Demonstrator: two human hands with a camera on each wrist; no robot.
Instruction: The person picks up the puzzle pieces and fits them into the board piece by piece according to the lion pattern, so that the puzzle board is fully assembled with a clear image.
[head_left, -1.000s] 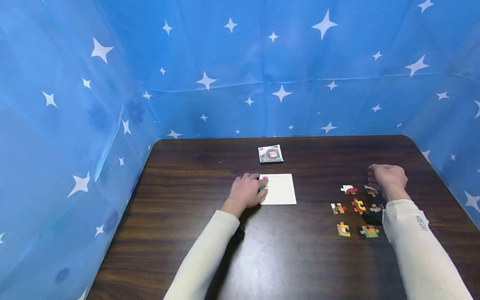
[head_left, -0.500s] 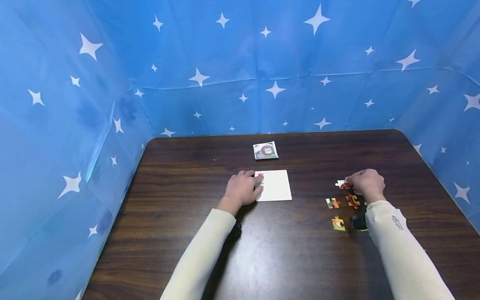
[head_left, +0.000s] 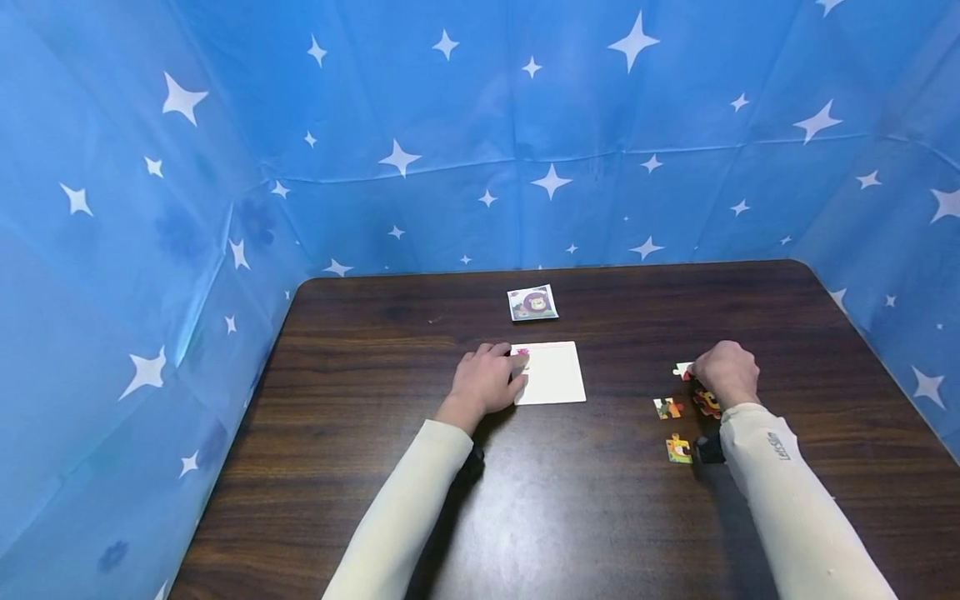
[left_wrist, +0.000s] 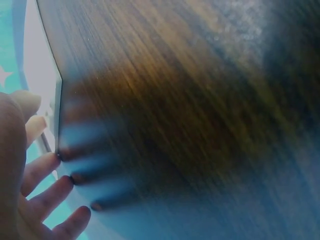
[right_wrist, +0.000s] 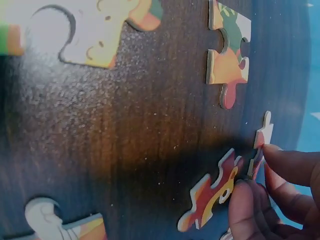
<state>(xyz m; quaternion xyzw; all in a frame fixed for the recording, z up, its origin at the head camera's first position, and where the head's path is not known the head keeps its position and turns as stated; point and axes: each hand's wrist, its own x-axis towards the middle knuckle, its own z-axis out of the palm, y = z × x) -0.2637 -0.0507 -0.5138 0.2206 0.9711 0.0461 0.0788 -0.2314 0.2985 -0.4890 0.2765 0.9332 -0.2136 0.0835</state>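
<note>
Backdrop: one blue star-printed curtain behind one dark wood-grain table.

Left hand, one — fingers spread apart, resting at the left edge of the white board.

White board, one: thin border line; in its far-left corner a pink patch, piece or print, cannot tell.

Picture card, one: lion design, just beyond the white board.

Puzzle pieces, at least five, all right of the white board:
1. green-and-orange piece, level with the white board's near edge;
2. yellow piece, nearer the person than the white board;
3. white-and-red piece, level with the white board's middle;
4. red-and-yellow piece, partly hidden;
5. white-tabbed piece, cut off by the right wrist view.

Right hand, one: well right of the white board — fingers curled in, thumb and forefinger pinching the white-and-red piece.
</note>
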